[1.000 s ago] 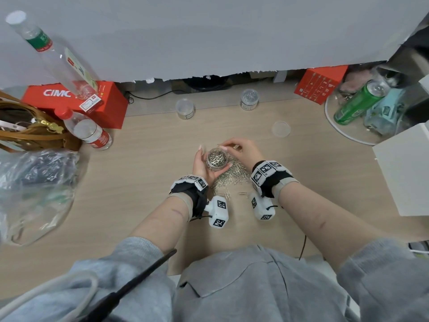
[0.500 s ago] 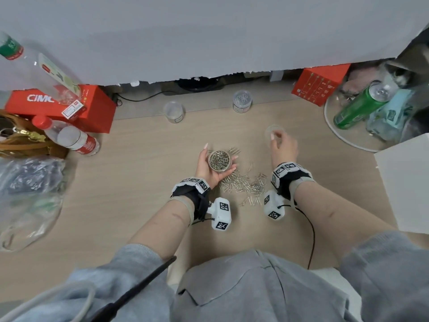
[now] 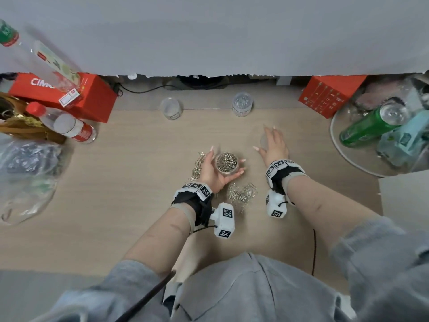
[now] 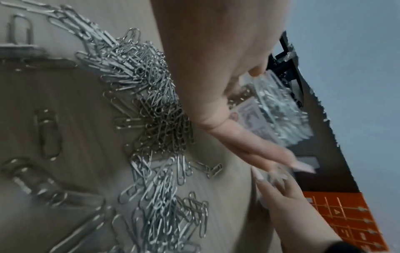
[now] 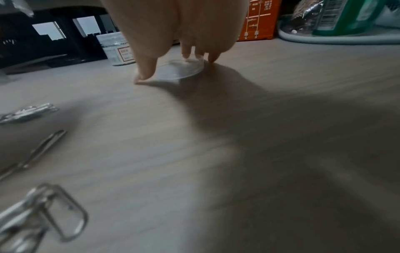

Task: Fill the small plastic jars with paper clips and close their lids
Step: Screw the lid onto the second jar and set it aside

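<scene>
A small clear jar (image 3: 226, 162), heaped with silver paper clips and without a lid, sits in my left hand (image 3: 227, 159), which grips it just above the table. Loose paper clips (image 3: 241, 195) lie in piles under and around that hand, close up in the left wrist view as the clip pile (image 4: 155, 106). To the right, my right hand (image 3: 264, 138) reaches down over a clear round lid (image 5: 179, 69) on the table. Its thumb and fingertips (image 5: 212, 58) pinch the rim from opposite sides.
An empty clear jar (image 3: 171, 108) and a closed jar with clips (image 3: 242, 104) stand at the back edge. Red boxes (image 3: 329, 96), water bottles (image 3: 69, 129) and a plastic bag (image 3: 25, 173) crowd the left. A round tray (image 3: 336, 145) holds a green can at right.
My right hand has left the jar and moved right and back to the lid on the table, closing on it. My left hand still holds the filled jar.
</scene>
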A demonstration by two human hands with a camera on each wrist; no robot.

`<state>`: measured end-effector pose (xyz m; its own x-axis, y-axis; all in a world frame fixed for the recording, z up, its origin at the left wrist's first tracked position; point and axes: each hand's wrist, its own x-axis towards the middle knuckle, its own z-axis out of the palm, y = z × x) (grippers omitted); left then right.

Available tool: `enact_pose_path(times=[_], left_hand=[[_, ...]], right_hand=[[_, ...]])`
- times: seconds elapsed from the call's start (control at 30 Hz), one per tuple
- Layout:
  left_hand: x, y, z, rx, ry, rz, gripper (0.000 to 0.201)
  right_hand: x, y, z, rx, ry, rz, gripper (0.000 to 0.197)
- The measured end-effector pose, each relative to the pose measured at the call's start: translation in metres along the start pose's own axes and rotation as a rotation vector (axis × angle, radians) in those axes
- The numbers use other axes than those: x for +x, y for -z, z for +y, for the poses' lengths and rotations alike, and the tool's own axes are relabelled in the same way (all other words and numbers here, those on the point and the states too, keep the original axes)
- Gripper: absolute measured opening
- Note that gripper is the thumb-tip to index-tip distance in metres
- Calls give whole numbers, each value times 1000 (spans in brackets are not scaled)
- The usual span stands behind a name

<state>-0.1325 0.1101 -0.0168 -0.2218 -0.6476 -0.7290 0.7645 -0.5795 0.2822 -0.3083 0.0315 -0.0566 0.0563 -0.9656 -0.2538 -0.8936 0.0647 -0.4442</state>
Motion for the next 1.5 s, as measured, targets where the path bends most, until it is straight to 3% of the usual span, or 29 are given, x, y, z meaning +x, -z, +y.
enact_pose_path(times=[0.1,0.2,0.27,0.37,0.47,0.57,0.67,0.97,1.1,1.2,1.37,1.5], left_hand=[[-3,-1,-4,19,18,-17,66],[-5,5,-3,-7,-7,18,65],[-10,8,0,-12,-1,4,61],[-15,11,7,-15,-19,-7,54],[-20,14,15,-30,-25,7,62],[-30,22,26,-10,-29,-25,55],[-40,28,37,5,-29,-59,50],[-56,43,67,54,-80,-79,52],[-63,45,73,104,-109,-79,45],[-65,51,76,186,-98,-88,40],[-68,58,71,333,-105,-108,45],[-71,56,69,368,-55,-152,23]], right_hand=[[-3,6,-2,4,25,48,62],[-8,15,-13,59,-32,61,65],[-10,19,-23,220,-55,107,60],[-21,23,-47,588,-90,186,37],[-40,30,-86,973,-109,90,30],[-55,31,-123,1085,-56,51,22],[-70,31,-148,1129,-15,-25,27],[-104,1,-162,797,150,-194,62],[-100,4,-165,431,278,-184,75],[-97,3,-170,298,236,-245,84],[-90,12,-179,-21,225,-436,75],[-88,21,-182,-72,226,-466,79]])
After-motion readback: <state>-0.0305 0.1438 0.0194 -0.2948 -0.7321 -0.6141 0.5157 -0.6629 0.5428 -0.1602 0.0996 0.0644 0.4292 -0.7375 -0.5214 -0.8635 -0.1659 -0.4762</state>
